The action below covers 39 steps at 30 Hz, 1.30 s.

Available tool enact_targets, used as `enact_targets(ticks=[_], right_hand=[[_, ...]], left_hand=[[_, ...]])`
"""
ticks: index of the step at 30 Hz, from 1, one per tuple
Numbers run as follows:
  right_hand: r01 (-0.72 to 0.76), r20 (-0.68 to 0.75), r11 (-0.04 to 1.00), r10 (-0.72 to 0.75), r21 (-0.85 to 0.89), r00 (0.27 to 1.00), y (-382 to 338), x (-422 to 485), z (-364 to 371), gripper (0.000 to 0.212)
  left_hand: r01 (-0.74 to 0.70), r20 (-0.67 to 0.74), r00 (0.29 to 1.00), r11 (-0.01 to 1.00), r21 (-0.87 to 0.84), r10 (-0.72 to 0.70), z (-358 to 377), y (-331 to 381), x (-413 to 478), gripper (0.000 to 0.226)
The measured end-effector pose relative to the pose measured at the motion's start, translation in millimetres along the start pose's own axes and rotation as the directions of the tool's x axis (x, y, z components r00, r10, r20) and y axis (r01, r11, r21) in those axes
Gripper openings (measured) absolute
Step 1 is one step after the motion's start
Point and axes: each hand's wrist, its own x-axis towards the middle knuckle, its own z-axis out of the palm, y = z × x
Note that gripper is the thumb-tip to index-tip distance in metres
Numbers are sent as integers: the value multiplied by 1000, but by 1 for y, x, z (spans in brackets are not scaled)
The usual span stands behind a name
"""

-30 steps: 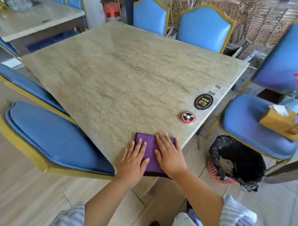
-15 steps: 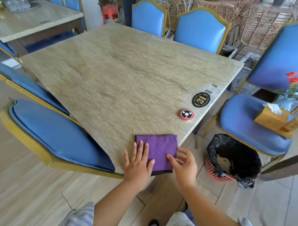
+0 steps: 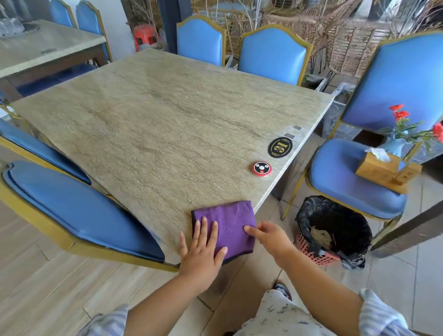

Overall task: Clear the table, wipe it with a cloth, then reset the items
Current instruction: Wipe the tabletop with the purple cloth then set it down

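Open passage offered across middle and far part of beige veined stone tabletop (image 3: 163,119). Right edge taken by round red-and-black call button (image 3: 262,169) and black oval number plaque (image 3: 280,147), set just apart. Near corner covered by folded purple cloth (image 3: 229,215). Left side hemmed by blue padded gold-framed chair (image 3: 73,210); floor at right blocked by black-lined red basket (image 3: 330,229).

I can read just one sign: a gold "13", upside down to me, on the black oval plaque (image 3: 280,147); it lies on the table (image 3: 163,119), just beyond the red call button (image 3: 262,169).

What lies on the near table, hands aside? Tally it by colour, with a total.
Purple: 1, the cloth
Red: 1, the call button
Black: 1, the number plaque
Grey: 2, small tags
Total: 5
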Motion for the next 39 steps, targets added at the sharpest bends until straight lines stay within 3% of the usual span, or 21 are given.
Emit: enact_targets(ticks=[4,8,11,14,17,22,25,28,32,35,37,39], right_hand=[[-32,72,991,23,132,997,5,8,-16,26],[-112,177,986,90,122,980,2,7,-10,33],[-122,180,980,94,155,979,-1,8,-6,42],[-112,158,986,92,122,983,-2,7,-7,31],[-67,95,994,58,85,994,-3,8,-11,25],[-9,-33,991,13,133,999,-5,7,-42,44],[13,-8,983,-12,181,1000,-15,2,-83,45],[56,-110,986,-39,159,993,-20,8,-133,30],[13,-272,987,32,160,962,-12,39,-202,17],[-20,-373,981,93,195,923,5,75,-257,20],[-33,-405,966,139,258,904,17,104,-295,10],[-41,-420,951,173,306,891,24,135,-330,13]], left_hand=[[27,3,1000,999,-26,-27,-1,10,1,69],[58,-18,998,997,-52,-59,1,12,1,67],[57,-19,998,998,-24,-57,-1,11,1,67],[64,-12,998,998,-29,-64,0,10,1,68],[31,22,999,999,-26,-31,2,11,-1,68],[-188,77,980,982,37,184,-4,24,-7,69],[-418,38,908,908,-2,418,-16,44,2,72],[-516,0,856,854,-67,517,-31,77,24,73],[-584,-34,811,802,-124,585,-44,138,74,73],[-609,-23,791,782,-131,612,-48,191,124,79],[-608,5,789,781,-143,615,-50,229,162,76],[-569,53,807,799,-194,588,-50,266,200,70]])
